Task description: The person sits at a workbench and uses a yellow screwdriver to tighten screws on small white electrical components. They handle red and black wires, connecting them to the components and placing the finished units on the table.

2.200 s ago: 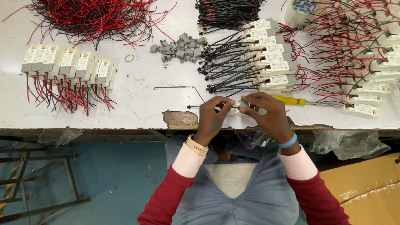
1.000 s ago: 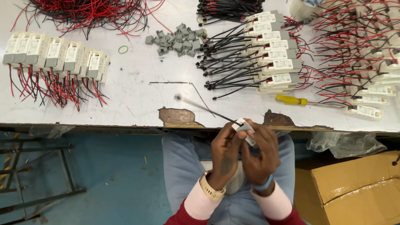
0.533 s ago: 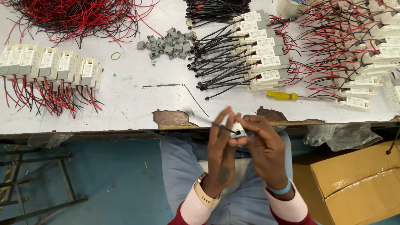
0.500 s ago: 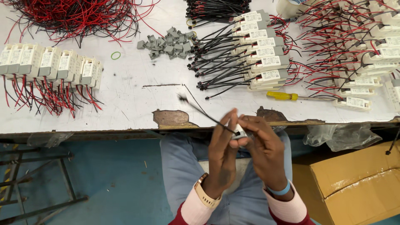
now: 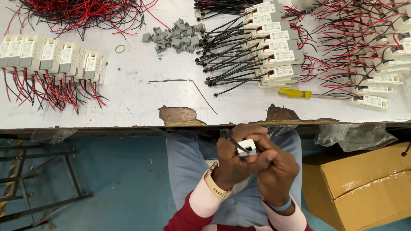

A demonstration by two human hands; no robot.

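Observation:
My left hand (image 5: 233, 160) and my right hand (image 5: 276, 164) are clasped together over my lap, below the table's front edge. Between them they hold a small white plastic box (image 5: 247, 147) with a short black wire (image 5: 229, 137) sticking out of it to the upper left. My left fingers pinch the box and wire from the left. My right fingers close over it from the right. Most of the box is hidden by my fingers.
On the white table (image 5: 141, 94) lie a row of white boxes with red wires (image 5: 51, 60), a stack of boxes with black wires (image 5: 274, 47), grey clips (image 5: 173, 36), a yellow-handled screwdriver (image 5: 295, 93) and red wire bundles (image 5: 77, 10). A cardboard carton (image 5: 364, 188) stands at right.
My hands have dropped from the table edge down to my lap with the box. The long black wire that stuck out toward the table now shows only as a short stub.

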